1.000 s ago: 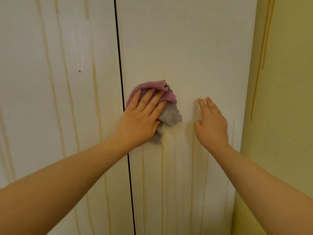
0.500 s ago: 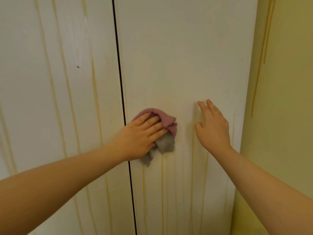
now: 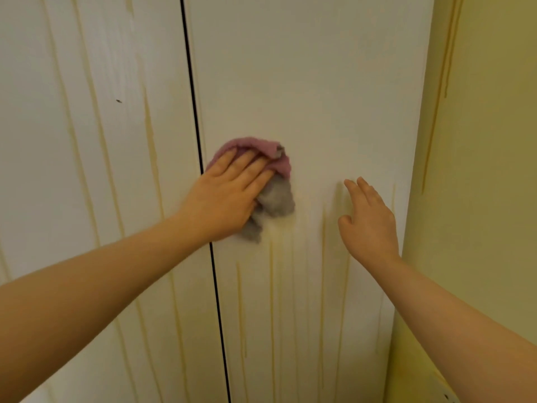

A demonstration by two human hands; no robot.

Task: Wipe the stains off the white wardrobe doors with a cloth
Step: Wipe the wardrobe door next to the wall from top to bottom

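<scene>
Two white wardrobe doors fill the view, split by a dark vertical gap. The right door (image 3: 305,82) looks clean above and carries yellow drip streaks (image 3: 271,292) below the hands. The left door (image 3: 87,141) has long yellow streaks (image 3: 151,135) over its whole height. My left hand (image 3: 226,196) presses a crumpled pink and grey cloth (image 3: 276,184) flat against the right door, just right of the gap, fingers straight. My right hand (image 3: 367,219) rests flat on the same door to the right, fingers straight, holding nothing.
A yellow-green wall (image 3: 479,170) meets the wardrobe at the right edge and has its own thin drip streaks (image 3: 436,112). A small dark speck (image 3: 118,100) sits on the left door.
My left hand slid the cloth down the right door, then back up to about where it started. My right hand stayed in place on the door.
</scene>
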